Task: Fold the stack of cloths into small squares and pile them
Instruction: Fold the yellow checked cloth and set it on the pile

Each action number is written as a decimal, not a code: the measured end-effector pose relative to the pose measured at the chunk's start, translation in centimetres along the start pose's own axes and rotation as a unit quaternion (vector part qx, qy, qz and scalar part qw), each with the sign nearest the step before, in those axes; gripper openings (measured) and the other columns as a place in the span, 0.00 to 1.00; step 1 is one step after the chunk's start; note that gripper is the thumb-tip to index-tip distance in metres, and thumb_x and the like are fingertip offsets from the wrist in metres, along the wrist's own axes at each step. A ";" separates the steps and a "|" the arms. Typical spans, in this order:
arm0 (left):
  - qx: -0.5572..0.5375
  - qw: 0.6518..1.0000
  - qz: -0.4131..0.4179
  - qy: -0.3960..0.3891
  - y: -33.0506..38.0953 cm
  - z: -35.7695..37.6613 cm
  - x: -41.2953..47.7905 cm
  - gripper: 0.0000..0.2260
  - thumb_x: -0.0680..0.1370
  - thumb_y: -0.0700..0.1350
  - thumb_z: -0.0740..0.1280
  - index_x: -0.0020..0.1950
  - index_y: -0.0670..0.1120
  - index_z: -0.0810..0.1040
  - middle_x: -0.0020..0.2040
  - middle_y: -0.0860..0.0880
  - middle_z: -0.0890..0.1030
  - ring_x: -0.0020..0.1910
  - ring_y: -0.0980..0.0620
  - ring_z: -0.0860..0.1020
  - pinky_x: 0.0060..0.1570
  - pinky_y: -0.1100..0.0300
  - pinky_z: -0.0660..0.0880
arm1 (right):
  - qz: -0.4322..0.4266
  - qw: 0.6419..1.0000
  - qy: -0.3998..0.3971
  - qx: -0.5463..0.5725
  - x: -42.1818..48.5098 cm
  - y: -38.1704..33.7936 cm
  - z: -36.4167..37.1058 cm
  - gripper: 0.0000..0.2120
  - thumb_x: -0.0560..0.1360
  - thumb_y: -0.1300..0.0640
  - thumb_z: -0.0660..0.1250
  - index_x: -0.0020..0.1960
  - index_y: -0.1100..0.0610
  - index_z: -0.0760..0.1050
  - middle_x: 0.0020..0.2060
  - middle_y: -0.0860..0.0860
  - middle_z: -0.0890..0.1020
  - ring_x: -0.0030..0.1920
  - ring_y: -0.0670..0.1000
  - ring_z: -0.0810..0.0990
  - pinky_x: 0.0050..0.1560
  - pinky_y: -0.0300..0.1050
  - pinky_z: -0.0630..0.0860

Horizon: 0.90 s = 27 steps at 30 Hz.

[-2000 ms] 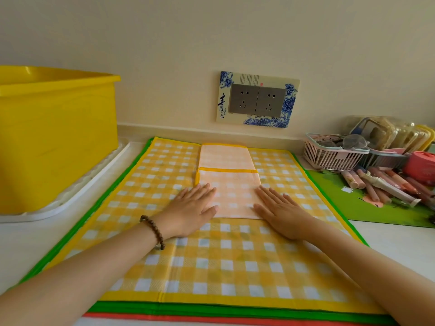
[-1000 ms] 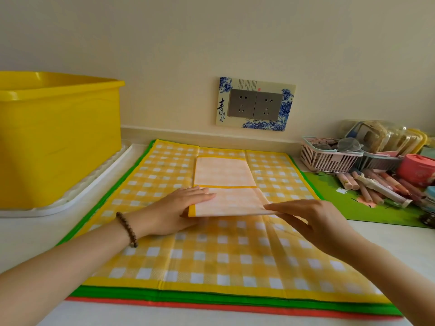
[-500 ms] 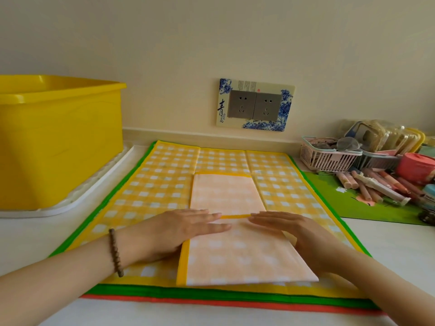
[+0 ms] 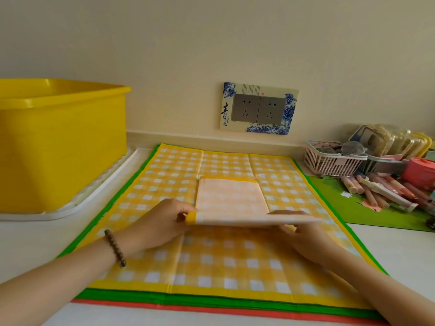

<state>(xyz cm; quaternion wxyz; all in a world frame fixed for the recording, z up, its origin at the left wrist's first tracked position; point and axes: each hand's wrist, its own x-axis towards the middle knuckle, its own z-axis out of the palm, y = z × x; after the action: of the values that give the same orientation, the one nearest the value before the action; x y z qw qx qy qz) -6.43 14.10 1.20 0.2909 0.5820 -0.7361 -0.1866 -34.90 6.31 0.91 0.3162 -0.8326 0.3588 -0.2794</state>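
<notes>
Under the folded cloth [image 4: 231,203], right hand [image 4: 306,241] partly out of sight.

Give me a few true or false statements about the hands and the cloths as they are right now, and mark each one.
1. The left hand and the right hand both pinch the near edge of the folded cloth, holding that edge up off the stack. True.
2. The yellow tub stands to the right of the cloths. False: it is on the left, on a white tray.
3. The spread cloth on top of the stack is the yellow checked cloth, with a green cloth and a red cloth showing beneath. True.
4. The left wrist is bare. False: it wears a beaded bracelet.
</notes>
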 end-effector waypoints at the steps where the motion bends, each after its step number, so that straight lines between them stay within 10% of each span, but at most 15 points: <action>1: -0.018 0.999 -0.020 0.023 -0.1 0.1 0.3 0.05 0.75 0.45 0.70 0.44 0.55 0.84 0.39 0.60 0.83 0.40 0.64 0.79 0.39 0.72 0.71 | 0.018 0.999 0.026 0.015 0.4 0.1 0.2 0.13 0.76 0.63 0.64 0.41 0.45 0.77 0.34 0.38 0.81 0.37 0.33 0.78 0.37 0.25 0.69; 7: -0.041 0.989 -0.095 0.103 -1.5 1.1 1.8 0.12 0.72 0.51 0.72 0.37 0.43 0.83 0.35 0.49 0.83 0.35 0.54 0.80 0.39 0.62 0.74 | 0.090 0.987 0.103 0.084 2.0 0.7 0.8 0.02 0.74 0.54 0.68 0.46 0.52 0.78 0.34 0.51 0.85 0.29 0.43 0.76 0.30 0.35 0.72; 19: 0.014 0.980 -0.176 0.094 -1.4 0.6 3.5 0.17 0.69 0.53 0.74 0.49 0.47 0.72 0.38 0.54 0.79 0.34 0.60 0.75 0.34 0.66 0.68 | 0.192 0.976 0.101 0.011 4.7 1.5 0.0 0.15 0.68 0.56 0.76 0.49 0.55 0.73 0.39 0.51 0.78 0.29 0.48 0.77 0.27 0.39 0.73; 27: 0.128 0.985 -0.115 0.028 -0.5 1.2 7.2 0.22 0.83 0.49 0.51 0.76 0.45 0.56 0.77 0.48 0.56 0.75 0.50 0.56 0.71 0.59 0.54 | 0.011 0.985 0.096 -0.146 9.2 -2.1 3.9 0.13 0.80 0.55 0.57 0.63 0.53 0.73 0.63 0.50 0.72 0.61 0.50 0.73 0.55 0.38 0.68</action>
<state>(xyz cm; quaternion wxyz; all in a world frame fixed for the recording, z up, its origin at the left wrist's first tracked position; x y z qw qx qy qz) -7.98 6.92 1.49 0.2112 0.7003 -0.6734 -0.1069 -25.92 1.55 2.16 0.1587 -0.8353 0.4332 -0.2990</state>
